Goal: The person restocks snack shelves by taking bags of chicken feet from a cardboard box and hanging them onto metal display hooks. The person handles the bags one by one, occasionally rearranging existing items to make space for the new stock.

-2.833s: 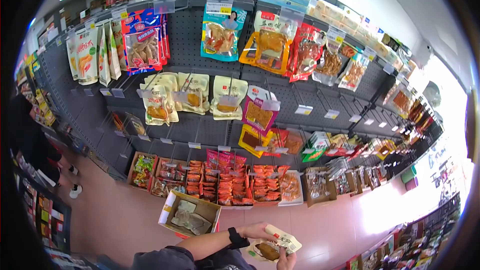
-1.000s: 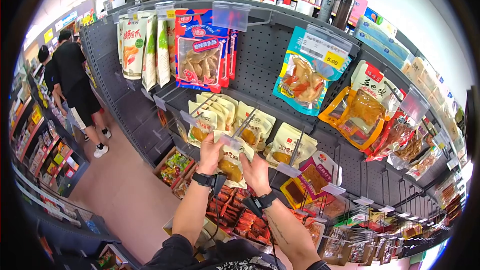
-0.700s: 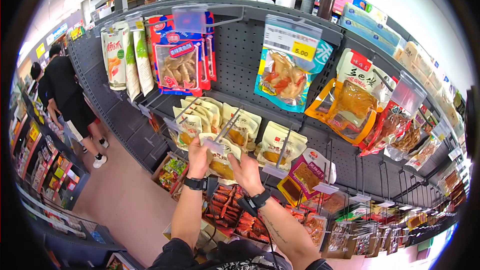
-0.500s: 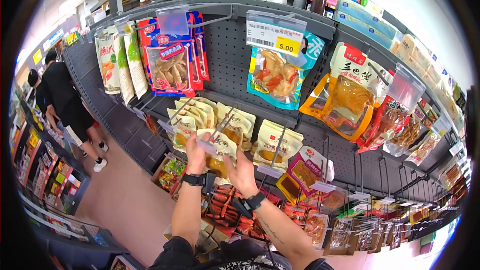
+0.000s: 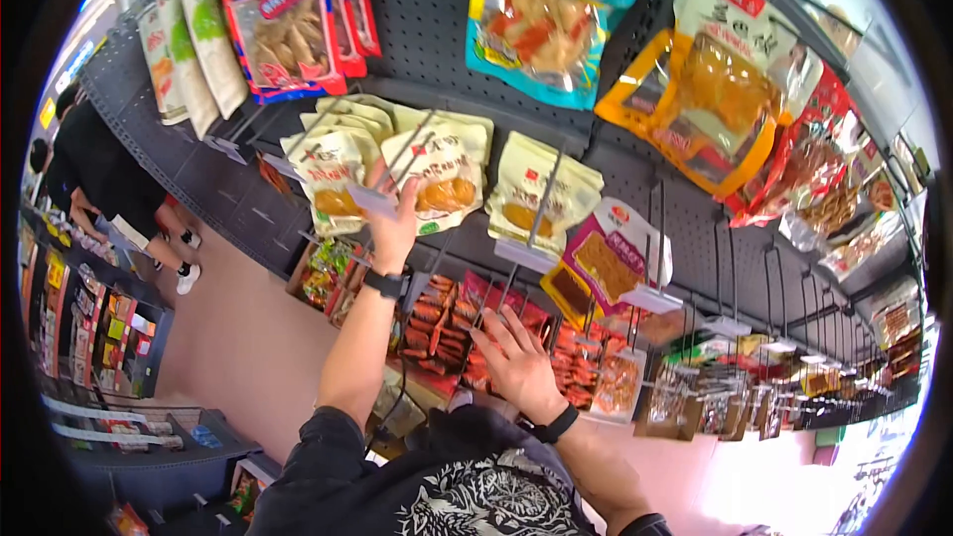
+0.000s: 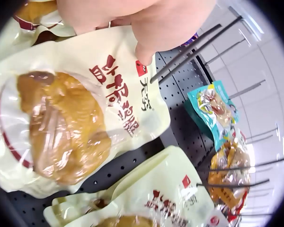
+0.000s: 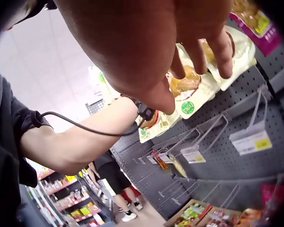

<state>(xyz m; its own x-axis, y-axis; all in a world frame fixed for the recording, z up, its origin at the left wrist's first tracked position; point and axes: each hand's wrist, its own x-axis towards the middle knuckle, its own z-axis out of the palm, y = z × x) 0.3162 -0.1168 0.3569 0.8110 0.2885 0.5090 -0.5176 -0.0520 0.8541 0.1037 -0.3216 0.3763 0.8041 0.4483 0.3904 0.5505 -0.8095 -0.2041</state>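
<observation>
Cream bags of vacuum-packed food hang on wire hooks; the nearest bag (image 5: 442, 184) (image 6: 71, 118) shows a brown piece through its window. My left hand (image 5: 395, 223) (image 6: 151, 19) is raised beside this bag and a clear price holder (image 5: 375, 201), its fingers touching the bag's top edge in the left wrist view. Some fingertips are hidden there. Lower and to the right, my right hand (image 5: 518, 367) (image 7: 146, 42) holds nothing, its fingers spread in front of the boxed red packets. Another group of cream bags (image 5: 541, 189) (image 6: 151, 198) hangs to the right.
Blue-and-red bags (image 5: 288, 30), a teal bag (image 5: 536, 20) and an orange-edged bag (image 5: 710, 89) hang above. Bare wire hooks project at right. Two people in black (image 5: 109, 164) stand in the aisle at left. Boxes of small packets (image 5: 432, 328) line the bottom.
The cream bag that both hands held is now among the hanging bags. My right hand has let go and moved down and right. The head view has tilted downward.
</observation>
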